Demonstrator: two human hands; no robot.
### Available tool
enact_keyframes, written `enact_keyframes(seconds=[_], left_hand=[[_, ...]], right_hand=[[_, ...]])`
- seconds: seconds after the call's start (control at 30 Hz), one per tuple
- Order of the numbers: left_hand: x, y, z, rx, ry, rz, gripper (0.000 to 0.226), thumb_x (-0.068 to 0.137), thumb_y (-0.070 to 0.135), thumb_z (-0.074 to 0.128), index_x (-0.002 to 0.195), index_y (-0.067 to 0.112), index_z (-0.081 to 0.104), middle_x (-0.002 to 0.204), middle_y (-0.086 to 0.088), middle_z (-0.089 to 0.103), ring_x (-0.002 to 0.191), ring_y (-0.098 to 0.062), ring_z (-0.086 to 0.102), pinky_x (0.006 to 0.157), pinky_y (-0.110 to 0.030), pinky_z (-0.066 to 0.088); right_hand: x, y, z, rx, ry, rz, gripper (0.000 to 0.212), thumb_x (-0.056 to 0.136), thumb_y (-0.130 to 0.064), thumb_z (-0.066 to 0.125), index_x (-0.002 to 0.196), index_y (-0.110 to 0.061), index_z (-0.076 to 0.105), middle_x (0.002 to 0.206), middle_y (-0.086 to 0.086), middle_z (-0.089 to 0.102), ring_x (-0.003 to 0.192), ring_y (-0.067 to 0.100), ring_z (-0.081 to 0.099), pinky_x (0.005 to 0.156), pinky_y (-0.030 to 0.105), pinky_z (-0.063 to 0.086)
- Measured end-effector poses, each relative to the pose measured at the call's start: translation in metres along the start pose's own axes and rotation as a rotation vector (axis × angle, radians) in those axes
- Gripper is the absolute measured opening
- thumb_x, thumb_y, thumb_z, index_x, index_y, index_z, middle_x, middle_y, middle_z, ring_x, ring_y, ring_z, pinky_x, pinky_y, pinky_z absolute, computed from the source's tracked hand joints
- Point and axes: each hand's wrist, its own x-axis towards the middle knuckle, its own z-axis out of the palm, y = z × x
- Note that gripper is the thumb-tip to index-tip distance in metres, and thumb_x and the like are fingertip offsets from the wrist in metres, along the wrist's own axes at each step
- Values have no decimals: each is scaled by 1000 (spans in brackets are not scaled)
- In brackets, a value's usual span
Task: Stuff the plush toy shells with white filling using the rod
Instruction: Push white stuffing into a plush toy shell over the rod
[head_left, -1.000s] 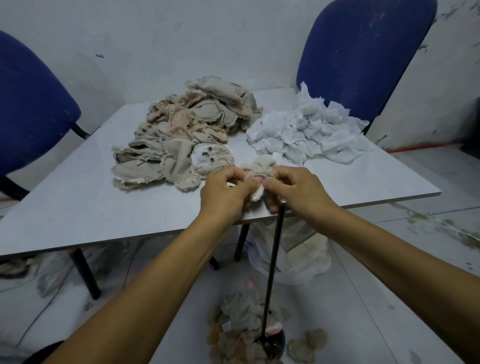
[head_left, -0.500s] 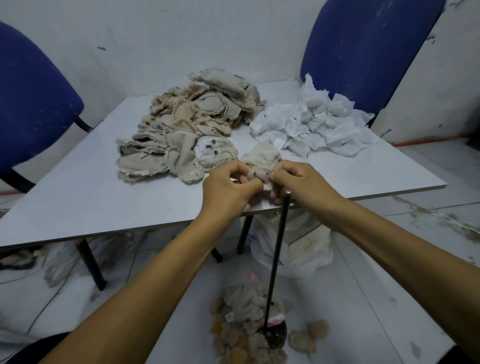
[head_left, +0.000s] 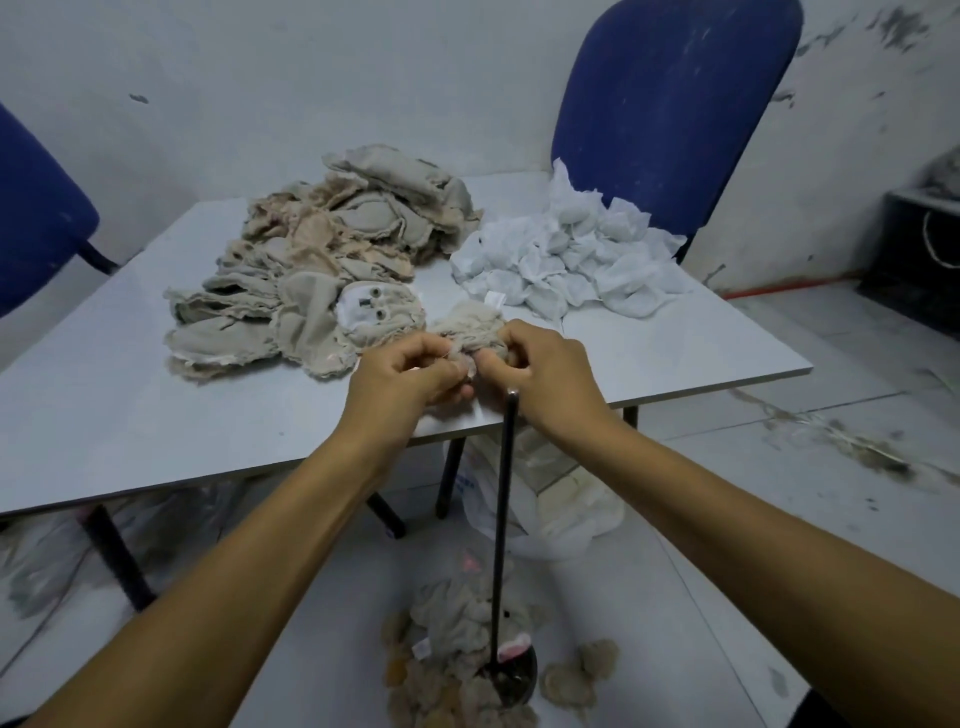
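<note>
Beige plush fabric is gathered between both hands at the near edge of the white table (head_left: 130, 415). This small plush toy shell (head_left: 470, 332) is pinched by the curled fingers and thumb of the left hand (head_left: 410, 376) on one side and gripped by the curled fingers of the right hand (head_left: 545, 376) on the other, the two hands almost touching at the shell's opening. A white label is seen at the shell's far edge.

A thin black rod (head_left: 503, 525) is stood upright just below the right hand, its top end close to the hands and its lower end set in a dark round base (head_left: 511, 680) on the floor. Whether the rod's tip is inside the shell cannot be told.

A pile of empty beige shells (head_left: 322, 275) is heaped on the table beyond the left hand, one piece with two eyes lying nearest. A heap of white filling packets (head_left: 566, 260) is laid to the right of it, well apart from the hands.

Stuffed plush toys (head_left: 457, 649) are scattered on the floor around the base. A pale plastic bag (head_left: 561, 509) is placed under the table, and two blue chairs (head_left: 670, 104) are set behind and beside it.
</note>
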Motion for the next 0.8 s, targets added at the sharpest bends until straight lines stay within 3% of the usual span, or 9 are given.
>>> enact_keyframes(seconds=[0.17, 0.23, 0.3, 0.4, 0.47, 0.6, 0.73, 0.8], left_hand=[[-5, -2, 0, 100, -7, 50, 22, 84, 0, 73, 92, 20, 70, 75, 4, 67, 72, -12, 67, 69, -25, 58], [-5, 0, -3, 182, -15, 91, 26, 82, 1, 76, 90, 25, 70, 76, 7, 66, 73, -8, 64, 67, -24, 57], [-4, 2, -10, 191, -66, 93, 24, 81, 3, 77, 85, 26, 73, 77, 9, 68, 77, -9, 64, 67, -25, 57], [-3, 5, -16, 200, -140, 103, 19, 81, 5, 78, 83, 24, 73, 81, 6, 71, 82, -11, 68, 70, -25, 57], [-1, 5, -16, 220, -146, 115, 17, 81, 6, 78, 82, 22, 72, 81, 4, 72, 81, -13, 69, 70, -27, 57], [-3, 3, -10, 185, -133, 104, 9, 85, 11, 75, 83, 18, 71, 78, -1, 72, 75, -17, 69, 68, -36, 58], [-6, -2, -5, 207, -40, 127, 6, 86, 15, 76, 87, 14, 71, 86, -15, 72, 84, -34, 69, 78, -48, 58], [-9, -6, -2, 301, -35, 183, 7, 84, 15, 78, 86, 16, 71, 82, -10, 71, 83, -32, 68, 79, -46, 58]], right_hand=[[1, 3, 2, 79, 36, 29, 22, 90, -28, 67, 81, -10, 59, 64, -5, 54, 59, 6, 44, 56, 23, 36], [-2, 1, 0, 143, -10, 35, 20, 90, -28, 66, 79, -14, 57, 66, -8, 54, 59, 3, 46, 57, 20, 39], [-3, 0, -5, 261, -97, 50, 20, 90, -30, 67, 83, -14, 59, 73, -2, 58, 67, 7, 53, 67, 32, 50], [-6, 1, -19, 337, -240, 32, 29, 85, -34, 69, 96, -7, 63, 90, 15, 65, 85, 30, 62, 85, 51, 52], [-8, 4, -22, 258, -261, -12, 29, 85, -34, 70, 98, -9, 65, 94, 13, 68, 89, 27, 65, 84, 45, 53], [-8, 3, -12, 135, -72, -27, 24, 90, -32, 70, 81, -11, 65, 73, 1, 65, 66, 5, 54, 64, 24, 43], [-3, -3, -3, 115, 20, 54, 26, 88, -28, 70, 69, -12, 60, 60, -6, 54, 54, 3, 45, 53, 19, 35], [1, -2, 1, 93, 64, 92, 26, 86, -23, 68, 68, -7, 59, 59, -3, 54, 56, 7, 45, 53, 22, 34]])
